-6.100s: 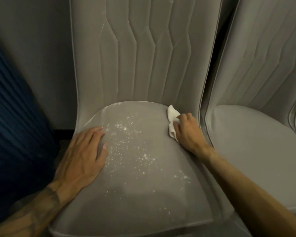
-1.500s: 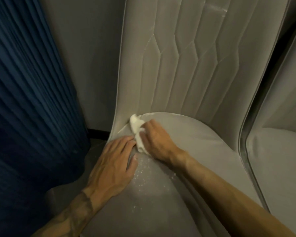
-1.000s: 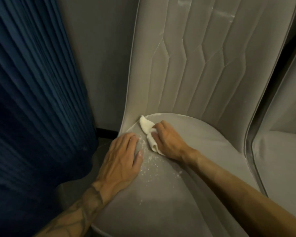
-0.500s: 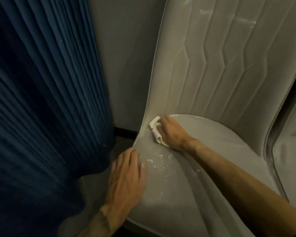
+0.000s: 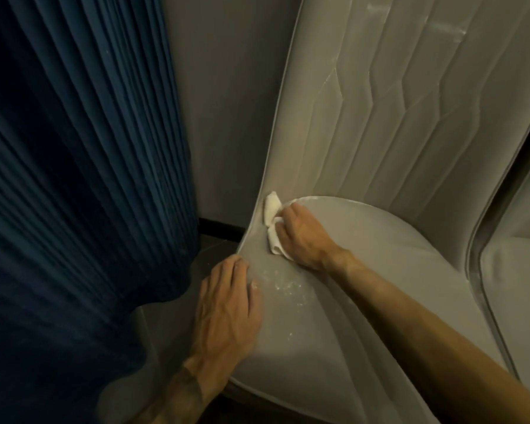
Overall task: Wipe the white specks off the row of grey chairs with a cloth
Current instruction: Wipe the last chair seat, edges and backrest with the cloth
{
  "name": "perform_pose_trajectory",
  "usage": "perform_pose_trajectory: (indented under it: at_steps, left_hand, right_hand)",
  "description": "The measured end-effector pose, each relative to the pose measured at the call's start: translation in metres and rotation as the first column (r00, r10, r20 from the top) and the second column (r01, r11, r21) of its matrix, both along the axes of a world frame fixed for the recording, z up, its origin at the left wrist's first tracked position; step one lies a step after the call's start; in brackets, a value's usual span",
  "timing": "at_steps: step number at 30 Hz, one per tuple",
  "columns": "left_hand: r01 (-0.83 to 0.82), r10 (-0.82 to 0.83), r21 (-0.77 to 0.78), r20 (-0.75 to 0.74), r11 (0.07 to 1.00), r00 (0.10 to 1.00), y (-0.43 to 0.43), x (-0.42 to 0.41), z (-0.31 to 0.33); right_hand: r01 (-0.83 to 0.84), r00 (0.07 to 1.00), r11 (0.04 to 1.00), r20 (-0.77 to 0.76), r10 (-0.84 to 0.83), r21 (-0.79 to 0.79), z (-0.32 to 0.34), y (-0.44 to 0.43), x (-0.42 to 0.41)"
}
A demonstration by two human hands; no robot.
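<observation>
I see the cloth [image 5: 272, 209] bunched at the back-left corner of the chair [image 5: 380, 286], tight against the backrest [image 5: 395, 123]. The right hand [image 5: 303, 238] curls round it, pressing down. Specks [image 5: 283, 286] lie just in front, between the two hands. The left hand [image 5: 227, 307] rests flat on the chair's left edge, fingers together. High on the backrest are pale smears, possibly powder. A blue curtain [image 5: 74, 179] hangs to the left.

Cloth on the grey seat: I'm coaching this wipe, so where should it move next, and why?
Probably sweep the cloth toward the person over the white specks beside the left hand; the right hand grips it at the back-left corner of the seat, just beyond them.
</observation>
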State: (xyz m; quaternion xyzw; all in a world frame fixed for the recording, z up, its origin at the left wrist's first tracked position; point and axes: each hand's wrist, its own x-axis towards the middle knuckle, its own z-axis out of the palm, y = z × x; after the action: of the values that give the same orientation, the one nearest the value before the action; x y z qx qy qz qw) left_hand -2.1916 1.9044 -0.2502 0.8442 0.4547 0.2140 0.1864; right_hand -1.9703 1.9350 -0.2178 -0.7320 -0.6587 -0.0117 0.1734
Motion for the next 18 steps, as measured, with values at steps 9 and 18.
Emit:
perform_pose_trajectory:
  at_steps: [9, 18]
  left_hand:
    - [0.011, -0.013, 0.065, 0.023, 0.998, 1.0, 0.001, -0.001, -0.002]
    - [0.001, 0.0, 0.093, -0.005, 0.996, 1.0, 0.002, -0.001, -0.008]
  right_hand:
    - [0.123, 0.992, 0.991, -0.008, -0.124, -0.052, 0.007, -0.048, 0.048]
    - [-0.022, 0.997, 1.0, -0.074, 0.022, 0.003, -0.007, -0.093, -0.038]
